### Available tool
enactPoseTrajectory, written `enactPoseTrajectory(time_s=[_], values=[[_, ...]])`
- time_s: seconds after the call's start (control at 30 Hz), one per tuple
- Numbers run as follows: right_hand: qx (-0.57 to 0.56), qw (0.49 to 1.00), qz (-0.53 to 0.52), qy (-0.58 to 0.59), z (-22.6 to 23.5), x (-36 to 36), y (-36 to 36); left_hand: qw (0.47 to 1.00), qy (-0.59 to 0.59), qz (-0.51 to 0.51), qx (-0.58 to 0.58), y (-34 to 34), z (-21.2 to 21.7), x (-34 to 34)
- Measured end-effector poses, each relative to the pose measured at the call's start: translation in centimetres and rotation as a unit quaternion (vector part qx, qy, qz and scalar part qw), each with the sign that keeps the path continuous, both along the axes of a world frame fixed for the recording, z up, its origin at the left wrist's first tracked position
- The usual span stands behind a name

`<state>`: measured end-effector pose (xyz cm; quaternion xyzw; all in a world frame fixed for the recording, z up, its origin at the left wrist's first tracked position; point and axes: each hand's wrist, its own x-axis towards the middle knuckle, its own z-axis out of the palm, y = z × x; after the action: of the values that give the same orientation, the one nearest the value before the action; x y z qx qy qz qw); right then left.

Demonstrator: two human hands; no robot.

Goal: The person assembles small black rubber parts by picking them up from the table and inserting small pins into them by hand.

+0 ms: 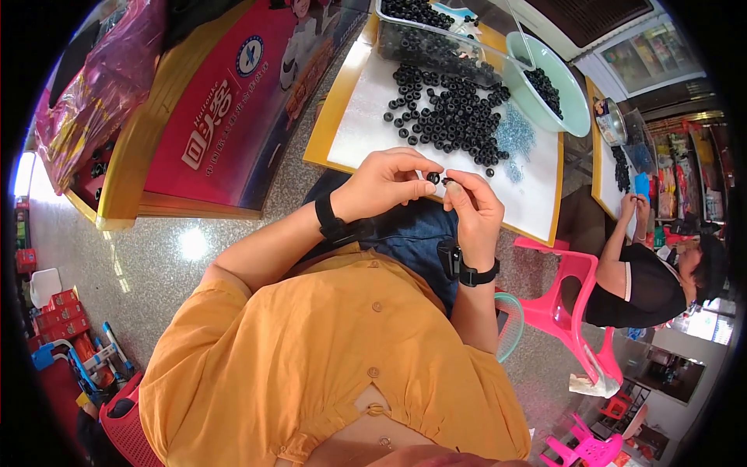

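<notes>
Just off the near edge of the white-topped table [354,144], my hands meet over my lap. My left hand [381,185] pinches a small round black piece [433,177] between thumb and fingertips. Right against it, my right hand [476,208] is closed on a tiny dark part [447,180], partly covered by the fingers. A heap of round black pieces with hollow centres [455,117] spreads over the tabletop ahead of my hands. Beside that heap, to the right, lies a scatter of tiny pale-blue clear pieces [516,134].
At the table's back are a clear plastic bin [467,68] and a pale green basin [576,113], both with black pieces inside. A pink box [226,101] stands left. To the right, a person in black [646,284] works at another table near a pink plastic chair [556,292].
</notes>
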<state>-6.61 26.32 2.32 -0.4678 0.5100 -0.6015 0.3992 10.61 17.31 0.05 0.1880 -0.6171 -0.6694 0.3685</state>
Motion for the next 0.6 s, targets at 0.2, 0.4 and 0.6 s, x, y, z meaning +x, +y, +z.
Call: enactPoseTrajectory(time_s=[0.2,0.4,0.6], values=[[-0.043,0.993,-0.012,0.113,0.5,0.3,0.5,0.976,-0.042,0.06,-0.206,0.6,0.5,0.2],[-0.075,0.978,-0.032,0.19,0.3,0.8,0.6,0.953,-0.043,0.104,-0.282,0.6,0.1,0.0],[-0.078,0.991,-0.028,0.108,-0.2,1.4,0.4,0.998,-0.041,0.03,-0.032,1.1,1.0,0.2]])
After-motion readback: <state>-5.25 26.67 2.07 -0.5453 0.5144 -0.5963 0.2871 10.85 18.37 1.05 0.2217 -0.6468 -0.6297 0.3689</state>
